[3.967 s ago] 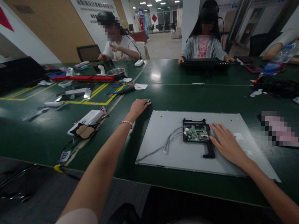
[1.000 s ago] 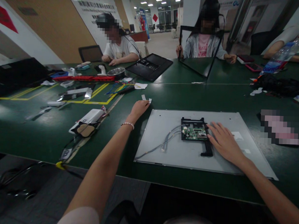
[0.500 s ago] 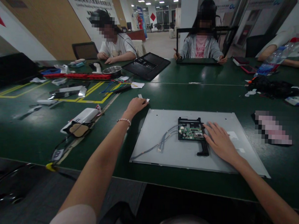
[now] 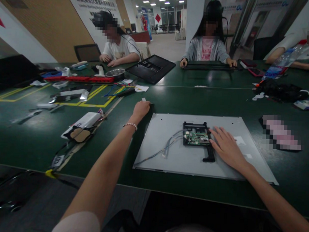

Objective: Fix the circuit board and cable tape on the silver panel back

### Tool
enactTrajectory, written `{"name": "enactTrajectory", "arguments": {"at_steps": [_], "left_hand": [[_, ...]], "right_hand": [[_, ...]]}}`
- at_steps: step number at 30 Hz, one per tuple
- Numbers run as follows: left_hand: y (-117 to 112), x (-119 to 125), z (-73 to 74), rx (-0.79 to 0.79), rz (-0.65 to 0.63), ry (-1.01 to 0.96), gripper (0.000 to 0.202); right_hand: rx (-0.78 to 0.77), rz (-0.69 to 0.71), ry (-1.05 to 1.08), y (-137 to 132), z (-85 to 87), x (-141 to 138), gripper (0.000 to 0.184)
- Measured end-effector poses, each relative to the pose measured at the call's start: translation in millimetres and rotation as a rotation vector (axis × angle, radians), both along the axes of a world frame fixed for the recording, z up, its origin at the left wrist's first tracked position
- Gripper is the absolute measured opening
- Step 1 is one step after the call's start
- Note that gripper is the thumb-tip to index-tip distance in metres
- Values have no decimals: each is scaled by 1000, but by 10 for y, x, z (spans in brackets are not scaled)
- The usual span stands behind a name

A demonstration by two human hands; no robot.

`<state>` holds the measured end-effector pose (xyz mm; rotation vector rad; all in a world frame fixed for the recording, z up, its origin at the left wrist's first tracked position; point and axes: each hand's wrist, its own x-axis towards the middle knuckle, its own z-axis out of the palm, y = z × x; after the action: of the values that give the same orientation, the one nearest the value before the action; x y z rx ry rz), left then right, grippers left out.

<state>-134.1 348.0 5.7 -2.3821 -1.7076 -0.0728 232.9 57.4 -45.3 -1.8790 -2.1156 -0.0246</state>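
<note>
Left hand (image 4: 141, 108): I see the fingers drawn together over the green table (image 4: 185, 100), just past the far-left corner of the grey panel (image 4: 155, 139) and beside a small white scrap (image 4: 144, 99); cannot tell whether they pinch anything. Right hand (image 4: 226, 144): released, fingers spread on the panel, tips at the right edge of the black bracket (image 4: 209, 154) carrying the circuit board (image 4: 196, 137). Board lies near the panel's middle, cables (image 4: 173, 139) trailing from its left side. I judge the step in hand as the right steadying the bracket while the left deals with something small. To my mind the next move calls for light right-hand pressure and no tug on the cables. Farther out, across the table, a person (image 4: 207, 50) holds a dark frame (image 4: 208, 66).
</note>
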Motion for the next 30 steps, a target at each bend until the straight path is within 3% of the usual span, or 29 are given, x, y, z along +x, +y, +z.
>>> {"name": "enactTrajectory", "arguments": {"at_steps": [6,10,16,21,25,28,30], "left_hand": [[-173,37,77,3,25,-53,39],[-420,156,164,18,-93,-177,35],[-1089,545,291,14,-317,-390,29],[-1641,844,274,-27,-514,-391,28],[-1849,948,208,-19,-556,-343,26],[-1921,966,177,-10,-555,-325,25],[-1956,970,169,-13,-564,-319,25]], "right_hand": [[7,5,88,3,-27,36,54],[50,12,255,9,128,52,56],[103,183,377,123,560,-157,52],[129,299,351,317,666,-488,61],[144,341,370,432,622,-669,43],[141,348,410,464,597,-696,23],[132,353,413,460,596,-681,19]]}}
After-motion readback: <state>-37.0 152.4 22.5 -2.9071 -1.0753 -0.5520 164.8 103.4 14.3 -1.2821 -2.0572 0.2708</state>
